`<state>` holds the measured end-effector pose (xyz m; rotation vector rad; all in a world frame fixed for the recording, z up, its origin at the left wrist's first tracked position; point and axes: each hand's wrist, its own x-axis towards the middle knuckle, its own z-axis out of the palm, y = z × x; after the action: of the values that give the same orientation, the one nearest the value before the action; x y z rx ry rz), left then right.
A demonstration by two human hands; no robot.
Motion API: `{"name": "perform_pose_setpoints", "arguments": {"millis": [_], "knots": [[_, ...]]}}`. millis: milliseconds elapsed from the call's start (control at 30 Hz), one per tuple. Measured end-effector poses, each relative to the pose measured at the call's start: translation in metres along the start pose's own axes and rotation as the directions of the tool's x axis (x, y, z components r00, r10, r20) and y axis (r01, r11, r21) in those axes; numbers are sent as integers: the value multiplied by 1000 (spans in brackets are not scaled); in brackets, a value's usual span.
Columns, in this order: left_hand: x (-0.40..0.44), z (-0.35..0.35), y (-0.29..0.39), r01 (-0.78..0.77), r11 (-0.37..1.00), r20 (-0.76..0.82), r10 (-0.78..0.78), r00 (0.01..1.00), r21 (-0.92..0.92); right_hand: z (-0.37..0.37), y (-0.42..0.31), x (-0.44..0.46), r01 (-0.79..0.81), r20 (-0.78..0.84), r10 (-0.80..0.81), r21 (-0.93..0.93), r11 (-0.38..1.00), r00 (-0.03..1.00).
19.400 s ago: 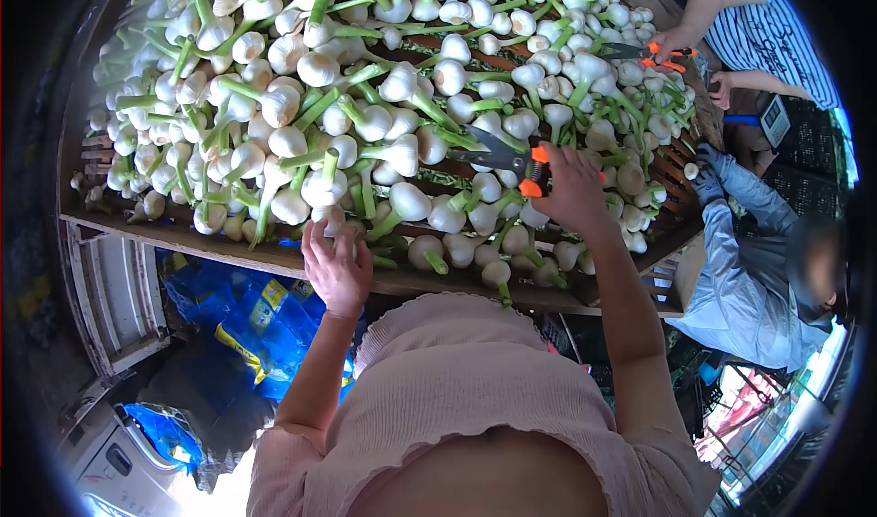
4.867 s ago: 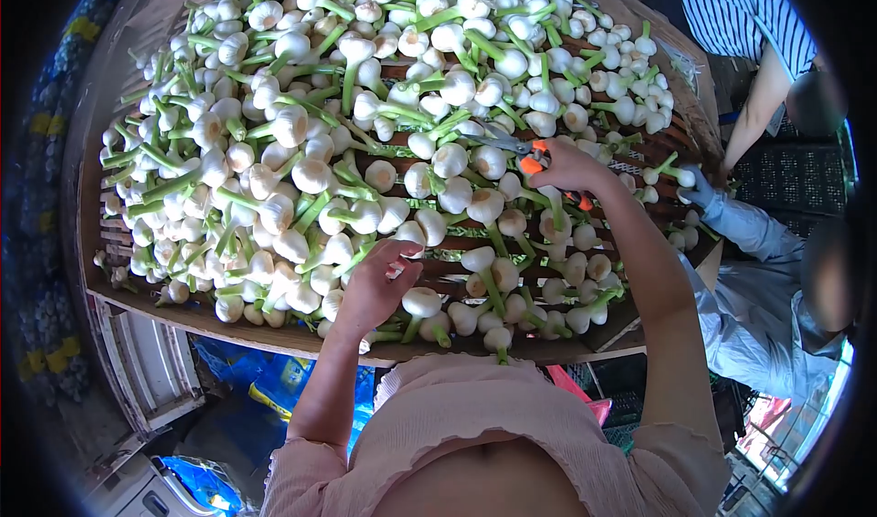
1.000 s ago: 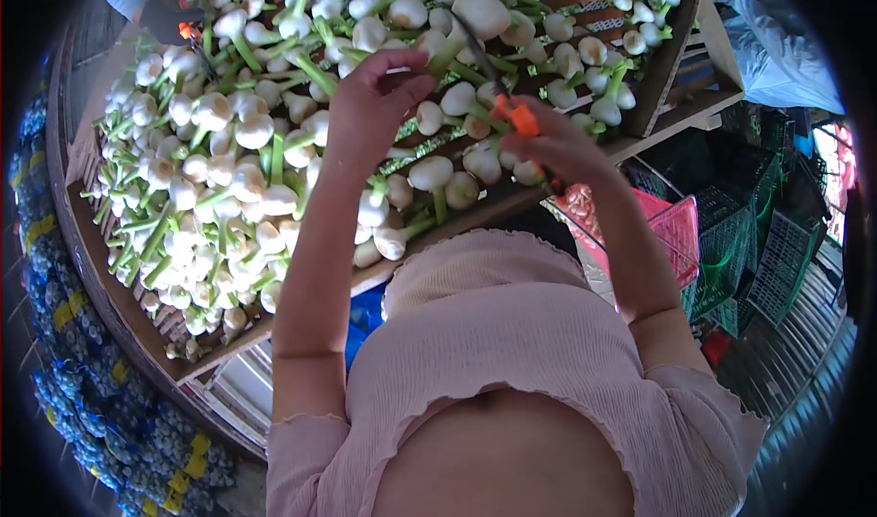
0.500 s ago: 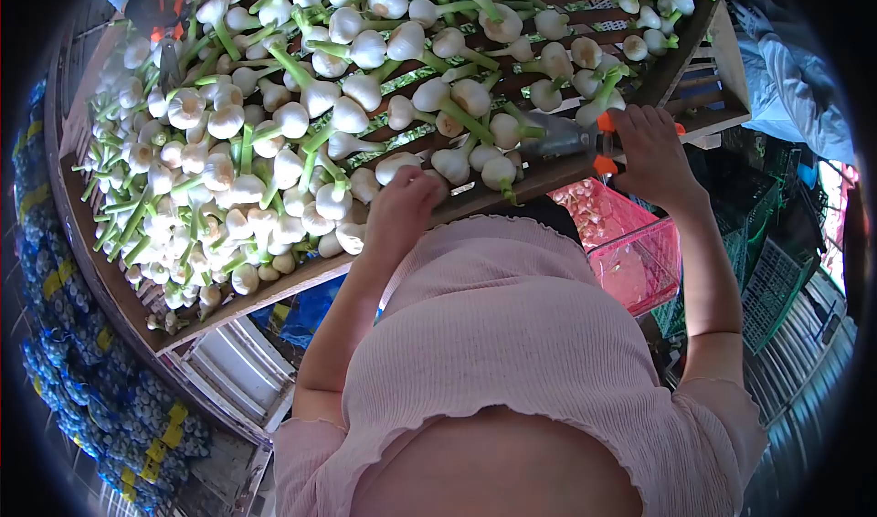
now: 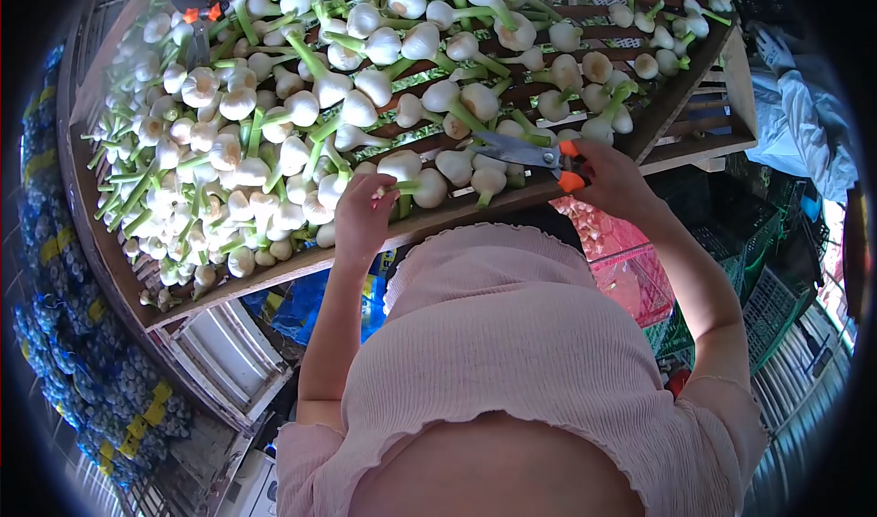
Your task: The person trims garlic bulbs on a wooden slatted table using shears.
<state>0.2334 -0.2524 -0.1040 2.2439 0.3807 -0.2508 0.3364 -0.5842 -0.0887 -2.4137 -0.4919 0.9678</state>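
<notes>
My left hand (image 5: 362, 214) is at the near edge of a slatted wooden rack, its fingers pinched on the green stem of a garlic bulb (image 5: 428, 189). The white bulb points to the right, toward my other hand. My right hand (image 5: 610, 179) grips orange-handled scissors (image 5: 516, 150). Their blades point left, look slightly parted, and lie above the bulbs just beyond the held garlic. Many more white garlic bulbs (image 5: 331, 88) with cut green stems cover the rack around both hands.
The rack's wooden rim (image 5: 265, 286) runs close in front of my body. Another pair of orange-handled scissors (image 5: 199, 13) is at the far left. A pink crate (image 5: 630, 284) with trimmings stands below on the right, near green crates (image 5: 776, 293). Blue net bags (image 5: 100, 371) lie left.
My left hand has moved left and now holds a garlic by its stem. My right hand has brought the scissors left, nearer to it. The far scissors have shifted right.
</notes>
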Motion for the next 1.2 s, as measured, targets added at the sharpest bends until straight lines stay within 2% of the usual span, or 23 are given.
{"name": "perform_pose_setpoints", "arguments": {"millis": [33,67,100,167,200,267,400,500,567,600,633,700,733,800,833,867,900,933,1000,1100,1133,1167,1200], "knots": [[-2,-3,-2,70,997,-30,-71,997,-42,1,-3,-6,4,18,-5,57,998,1000],[-4,-6,-2,122,970,-75,-140,987,-212,1,-6,-9,5,36,-9,115,993,999],[-7,-11,3,159,912,-104,-212,972,-378,-4,-16,-8,-134,301,38,306,943,953],[-12,-18,19,142,732,-138,-308,941,-666,-4,-43,-8,-119,469,-52,329,937,882],[-13,-19,23,111,665,-150,-323,935,-739,-2,-55,-9,-115,543,-96,341,933,834],[-15,-19,31,7,601,-196,-271,942,-799,20,-64,-2,-126,552,-167,453,882,817],[-22,-6,46,-125,754,-267,-70,961,-645,37,-90,9,-237,547,-212,635,735,810],[-13,-2,52,-181,750,-232,38,972,-636,55,-92,7,-155,406,-176,661,734,897],[1,0,47,-222,749,-202,120,972,-624,60,-88,6,-156,260,-22,641,751,965],[11,2,48,-158,741,-176,54,983,-652,62,-85,8,-158,180,55,628,762,982],[21,3,51,-93,729,-151,-14,988,-678,65,-75,12,-13,-64,66,609,793,996],[51,5,65,-44,666,-127,-77,989,-744,58,-57,20,47,-223,237,814,579,946],[70,4,76,-54,616,-124,-72,990,-786,40,-46,20,50,-249,256,801,597,934],[91,16,106,-50,702,-66,5,998,-710,12,-30,12,96,-365,317,773,627,875],[101,35,84,-179,844,-137,126,983,-505,5,-19,7,96,-398,358,770,630,845],[104,55,55,-295,919,-173,256,951,-262,-1,-11,-1,77,-404,372,758,648,836],[104,59,47,-512,835,-18,526,850,203,-7,-5,-9,61,-415,388,744,666,823],[102,65,43,-601,761,187,571,799,245,-11,0,-16,46,-428,406,731,680,807],[98,76,27,-731,517,226,725,650,446,-9,13,-27,52,-431,378,712,700,819],[114,74,24,-776,489,266,748,608,398,-7,12,-40,-24,-342,336,669,743,877],[119,74,26,-711,632,209,684,699,308,-6,7,-41,-58,-293,320,648,759,901],[126,74,29,-626,752,162,604,780,208,-12,3,-39,-161,-164,335,636,755,928],[132,75,32,-521,848,130,508,851,98,-5,6,-39,-114,-235,253,480,870,938]]}}
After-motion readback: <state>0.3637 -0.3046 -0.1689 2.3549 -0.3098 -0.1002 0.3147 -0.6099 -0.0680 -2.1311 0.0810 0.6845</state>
